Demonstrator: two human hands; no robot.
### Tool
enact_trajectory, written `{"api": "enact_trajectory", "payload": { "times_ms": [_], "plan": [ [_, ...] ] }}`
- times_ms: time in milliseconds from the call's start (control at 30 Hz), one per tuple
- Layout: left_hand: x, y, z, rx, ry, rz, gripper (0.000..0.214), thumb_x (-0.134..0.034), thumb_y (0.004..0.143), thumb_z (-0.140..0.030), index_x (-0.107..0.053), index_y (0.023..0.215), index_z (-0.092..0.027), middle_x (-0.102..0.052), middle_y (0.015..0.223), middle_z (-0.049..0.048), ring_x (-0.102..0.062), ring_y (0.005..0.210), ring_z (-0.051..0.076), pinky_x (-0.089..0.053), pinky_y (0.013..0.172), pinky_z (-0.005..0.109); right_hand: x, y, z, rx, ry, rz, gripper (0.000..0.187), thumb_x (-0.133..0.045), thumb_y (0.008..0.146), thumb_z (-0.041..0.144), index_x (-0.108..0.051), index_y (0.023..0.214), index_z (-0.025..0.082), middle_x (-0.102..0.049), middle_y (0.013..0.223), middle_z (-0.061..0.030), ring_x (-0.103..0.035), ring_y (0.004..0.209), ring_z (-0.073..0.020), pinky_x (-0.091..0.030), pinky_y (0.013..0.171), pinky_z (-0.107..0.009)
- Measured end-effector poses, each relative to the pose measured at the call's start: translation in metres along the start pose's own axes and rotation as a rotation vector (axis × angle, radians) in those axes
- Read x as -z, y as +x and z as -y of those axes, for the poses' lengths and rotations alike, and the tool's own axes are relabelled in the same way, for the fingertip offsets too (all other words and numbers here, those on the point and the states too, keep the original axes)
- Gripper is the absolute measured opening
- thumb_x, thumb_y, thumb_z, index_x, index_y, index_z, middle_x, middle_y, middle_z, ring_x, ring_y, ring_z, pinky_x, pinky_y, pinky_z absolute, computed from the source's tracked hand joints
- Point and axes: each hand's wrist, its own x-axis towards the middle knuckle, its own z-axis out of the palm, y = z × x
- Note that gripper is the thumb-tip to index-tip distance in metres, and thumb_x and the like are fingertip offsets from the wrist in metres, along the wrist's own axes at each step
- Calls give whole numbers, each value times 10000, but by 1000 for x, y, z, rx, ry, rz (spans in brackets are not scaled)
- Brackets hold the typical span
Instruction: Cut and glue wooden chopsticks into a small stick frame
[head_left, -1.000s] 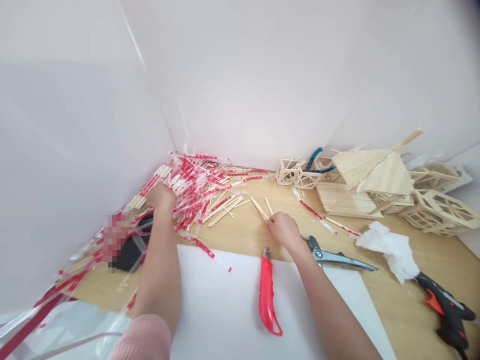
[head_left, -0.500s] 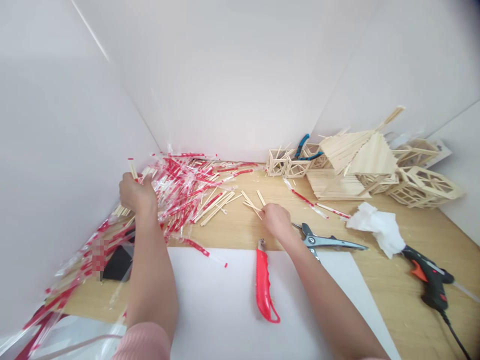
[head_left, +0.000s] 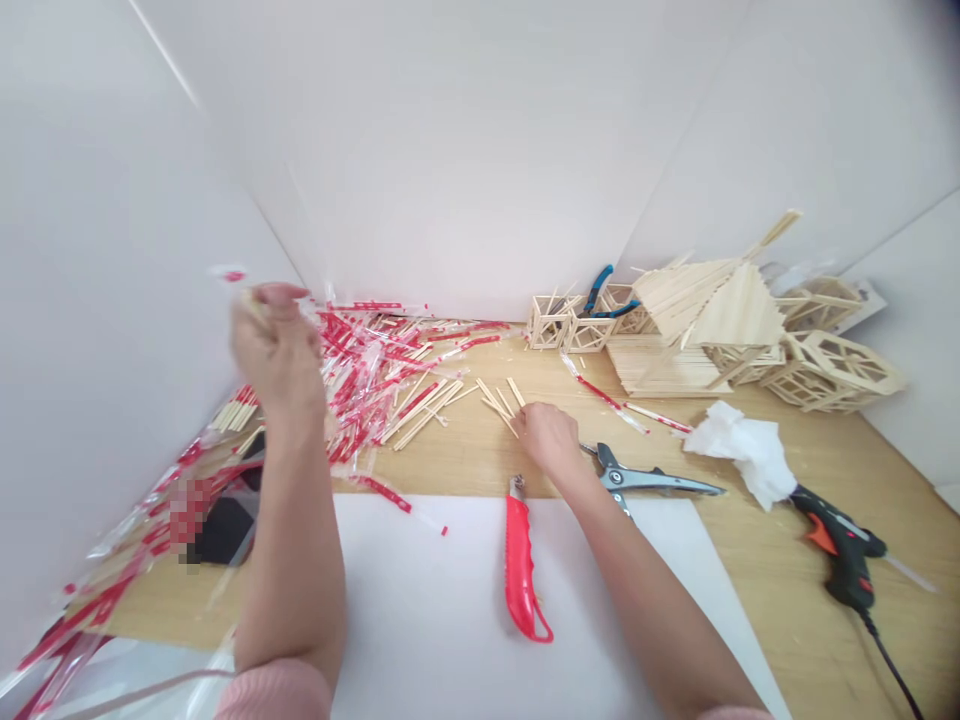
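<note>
My left hand [head_left: 274, 340], raised over the left side of the heap and blurred by motion, is closed round pale wooden chopsticks that barely show. A red and white wrapper end [head_left: 234, 275] appears just above its fingers. Several bare chopsticks [head_left: 496, 402] fan out from the closed fingers of my right hand [head_left: 549, 435], which rests low over the table. Between the two hands lies a heap of chopsticks in clear and red wrappers [head_left: 367, 360], with loose bare chopsticks [head_left: 427, 415] at its right side.
A red-handled knife [head_left: 520, 570] lies on white paper [head_left: 420, 600]. To the right are grey pliers [head_left: 660, 482], white tissue [head_left: 742, 445] and a corded glue gun [head_left: 847, 550]. Behind stand a stick-built house [head_left: 697, 320], lattice frames [head_left: 832, 370] and blue-handled pliers [head_left: 600, 290].
My left hand has lifted up from the wrapped chopsticks, its wrist turning. The right hand keeps its place, while the chopsticks at its fingers have shifted slightly.
</note>
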Motion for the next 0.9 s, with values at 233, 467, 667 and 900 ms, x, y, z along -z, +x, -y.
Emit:
{"api": "enact_trajectory", "payload": {
  "times_ms": [233, 467, 667, 900],
  "plan": [
    [-60, -55, 11, 709, -640, 570, 451, -399, 798, -620, -466, 760, -176, -298, 530, -71, -219, 361, 20, -143, 329, 130, 43, -24, 12, 282, 679, 11, 424, -398, 866, 512, -663, 949, 193, -681, 915, -60, -606, 858, -183, -417, 734, -273],
    [-49, -41, 20, 570, -858, 216, 292, -447, 874, -407, -411, 697, -178, -281, 508, -78, -236, 347, 16, -168, 309, 109, 15, -51, 60, 490, 1226, 356, 398, -333, 901, 483, -562, 842, 162, -582, 663, 6, -518, 603, -89, -387, 588, -206],
    [-62, -61, 16, 585, -811, 346, 282, -506, 849, -372, -389, 682, -178, -224, 505, -90, -177, 342, 19, -147, 300, 108, 1, -54, 68, 397, 1308, 176, 361, -321, 907, 463, -479, 745, 182, -381, 522, 61, -343, 473, -74, -270, 480, -200],
    [-77, -92, 20, 649, -509, 721, 288, -535, 813, -411, -424, 702, -170, -301, 565, -67, -291, 424, 28, -319, 406, 116, 20, -31, 37, 460, 1205, 341, 449, -343, 877, 523, -517, 699, 149, -481, 557, 20, -425, 518, -82, -326, 507, -207]
  ]
}}
